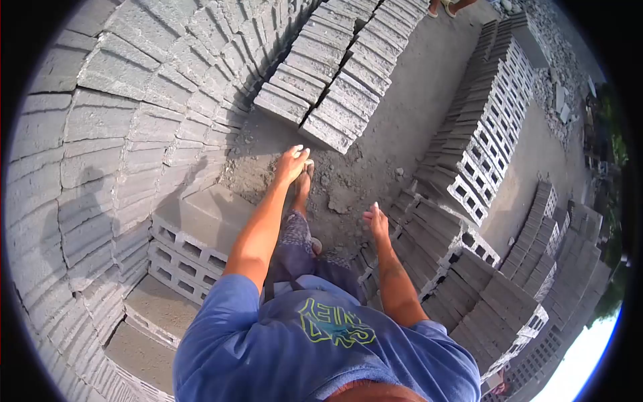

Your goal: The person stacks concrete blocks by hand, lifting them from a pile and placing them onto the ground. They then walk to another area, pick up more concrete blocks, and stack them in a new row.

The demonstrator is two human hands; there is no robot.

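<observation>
My left hand [293, 165] reaches forward over the ground, its dusty fingers loosely bent and apart, holding nothing. It is nearest to the front end of a double row of grey concrete blocks [341, 110], with a gap between hand and blocks. My right hand [377, 221] hangs at my right side, fingers half curled and apart, also holding nothing. Close to it stands a low stack of hollow concrete blocks [429, 234]. Below my left hand, my foot [303, 182] shows on the dusty ground.
A tall wall of stacked blocks [100, 154] rises on the left, with lower hollow blocks [184, 258] beside me. A long row of hollow blocks [492, 127] stands to the right. Broken bits [341, 201] litter the ground. Another person's feet [445, 8] show at the top.
</observation>
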